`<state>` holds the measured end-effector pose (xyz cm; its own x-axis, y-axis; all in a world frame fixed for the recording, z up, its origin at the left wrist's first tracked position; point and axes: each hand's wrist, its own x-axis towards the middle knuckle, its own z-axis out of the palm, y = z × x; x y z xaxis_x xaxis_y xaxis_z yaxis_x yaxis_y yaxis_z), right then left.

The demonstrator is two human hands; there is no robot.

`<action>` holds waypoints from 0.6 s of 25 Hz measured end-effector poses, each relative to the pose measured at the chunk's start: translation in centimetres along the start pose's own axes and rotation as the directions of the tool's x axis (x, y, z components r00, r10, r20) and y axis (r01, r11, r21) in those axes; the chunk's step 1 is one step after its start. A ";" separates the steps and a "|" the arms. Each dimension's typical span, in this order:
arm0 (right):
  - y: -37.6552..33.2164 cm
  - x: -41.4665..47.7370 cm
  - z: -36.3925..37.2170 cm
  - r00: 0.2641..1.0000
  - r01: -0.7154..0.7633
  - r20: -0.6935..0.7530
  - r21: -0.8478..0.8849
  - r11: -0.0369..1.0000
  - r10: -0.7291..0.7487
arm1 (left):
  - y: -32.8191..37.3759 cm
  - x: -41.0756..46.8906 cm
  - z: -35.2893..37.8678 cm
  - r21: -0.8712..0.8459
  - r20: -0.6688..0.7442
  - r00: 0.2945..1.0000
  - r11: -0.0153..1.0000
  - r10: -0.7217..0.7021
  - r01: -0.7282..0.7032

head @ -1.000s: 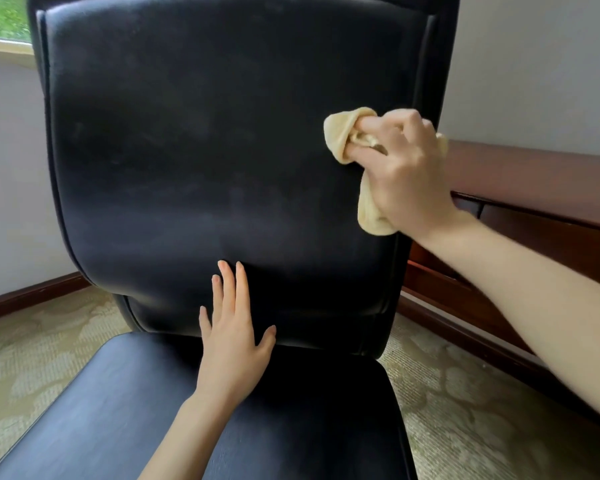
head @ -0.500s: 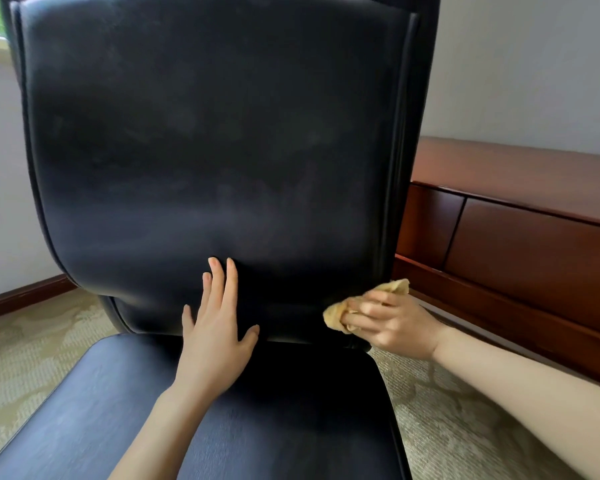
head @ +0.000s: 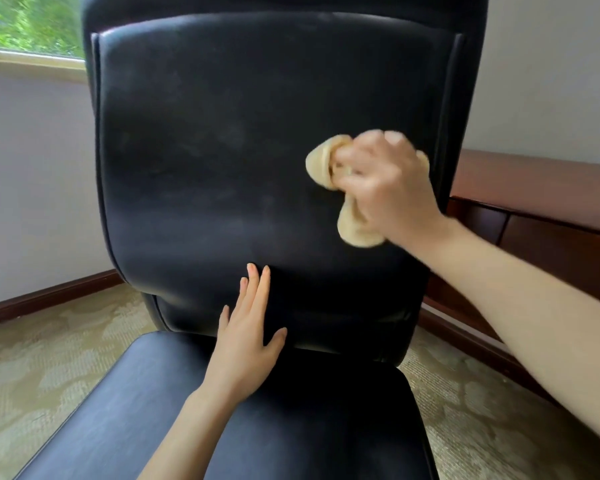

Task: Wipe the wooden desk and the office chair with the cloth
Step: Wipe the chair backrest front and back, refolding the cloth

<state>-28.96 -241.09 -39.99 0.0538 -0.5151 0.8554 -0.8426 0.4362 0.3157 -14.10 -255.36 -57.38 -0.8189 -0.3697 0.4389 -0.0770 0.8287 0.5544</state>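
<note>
Against chair back (head: 222, 150) | cloth (head: 321, 164) clenched in right grip (head: 392, 188) | left grip (head: 246, 344) spread flat

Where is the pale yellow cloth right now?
In the head view the pale yellow cloth is bunched in the right hand, against the black chair backrest, right of centre.

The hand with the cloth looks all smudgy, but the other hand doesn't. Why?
Head view: the right hand and the cloth are smeared by motion blur; the left hand, flat on the chair back, is sharp; daylight from the window leaves a soft sheen there.
</note>
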 end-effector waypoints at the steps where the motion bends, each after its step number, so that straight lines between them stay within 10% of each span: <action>1: -0.2 2.4 0.4 0.995 -0.101 -0.014 0.024 0.995 0.102 | -0.1 0.0 -0.2 0.001 0.005 1.000 1.000 0.012 -0.012; 7: -6.3 6.8 6.5 0.986 -0.160 -0.066 -0.075 0.984 0.155 | -0.9 -0.6 -1.4 0.083 -0.133 0.990 0.996 0.048 -0.037; 15: -8.3 -3.6 9.5 0.953 0.301 -0.007 0.015 0.953 -0.301 | -1.7 -1.2 -1.6 0.002 -0.255 0.961 0.993 -0.111 0.115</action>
<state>-27.24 -249.90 -49.64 0.3090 -0.6175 0.7233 -0.7951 0.2497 0.5528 -12.08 -257.04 -57.70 -0.6332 -0.5539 0.5406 -0.1714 0.7815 0.5999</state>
